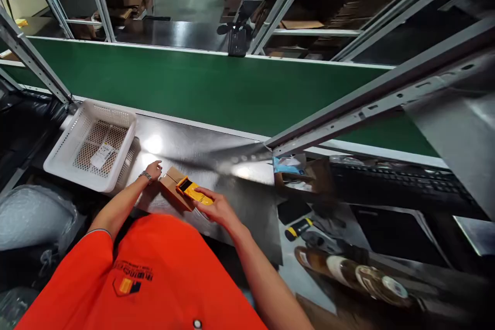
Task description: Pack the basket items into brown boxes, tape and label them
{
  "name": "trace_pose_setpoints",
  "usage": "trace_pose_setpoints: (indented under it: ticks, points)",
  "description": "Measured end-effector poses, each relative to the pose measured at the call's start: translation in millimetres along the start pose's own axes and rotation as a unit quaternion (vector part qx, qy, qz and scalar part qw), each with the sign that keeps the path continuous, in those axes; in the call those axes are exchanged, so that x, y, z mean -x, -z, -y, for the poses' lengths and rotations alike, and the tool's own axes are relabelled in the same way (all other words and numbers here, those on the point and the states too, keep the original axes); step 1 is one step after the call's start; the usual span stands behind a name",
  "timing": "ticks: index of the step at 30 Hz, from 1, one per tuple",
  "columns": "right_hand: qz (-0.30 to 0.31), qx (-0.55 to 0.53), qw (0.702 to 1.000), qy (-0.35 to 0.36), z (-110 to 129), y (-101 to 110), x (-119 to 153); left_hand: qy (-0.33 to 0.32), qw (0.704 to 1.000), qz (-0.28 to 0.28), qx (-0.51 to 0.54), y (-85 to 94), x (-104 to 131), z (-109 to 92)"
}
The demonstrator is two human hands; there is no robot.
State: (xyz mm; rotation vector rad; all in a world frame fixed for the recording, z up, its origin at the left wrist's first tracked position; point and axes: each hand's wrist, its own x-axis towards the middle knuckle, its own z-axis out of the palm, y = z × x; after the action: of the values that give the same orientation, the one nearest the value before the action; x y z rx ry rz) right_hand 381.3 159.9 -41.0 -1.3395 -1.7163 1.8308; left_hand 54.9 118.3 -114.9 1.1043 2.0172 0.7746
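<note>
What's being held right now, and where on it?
The right hand holds the yellow tool by its rear part, its front end over the cardboard box.

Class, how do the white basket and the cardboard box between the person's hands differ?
The basket is white and perforated, while the box is brown, with no holes showing. The basket looks clearly larger than the box. The basket is open-topped; the box's top appears closed. Both are roughly rectangular.

orange shirt [166, 273] | short sleeves, grey trim at cuff | chest logo [127, 284], dark lettering, orange-black mark | metal-band wristwatch [146, 176], left wrist
</note>
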Motion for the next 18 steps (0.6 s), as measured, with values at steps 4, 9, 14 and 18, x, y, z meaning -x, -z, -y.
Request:
trace_pose_setpoints:
  ticks: [4,9,14,18]
  points:
    - [0.017,-0.006,1.000,-0.009,1,2,0,-0.114,0.984,0.121,-0.062,4.1,3,-28]
    - [0.009,0.009,1.000,0.019,4,-1,-4,-0.261,0.904,0.261,-0.217,-17.0,9,-62]
    - [0.041,0.077,0.996,-0.002,-10,29,14,-0.271,0.914,0.242,-0.179,-22.3,7,-67]
    - [0.036,0.253,0.967,-0.013,-36,84,45,-0.260,0.916,0.243,-0.185,-21.7,4,-62]
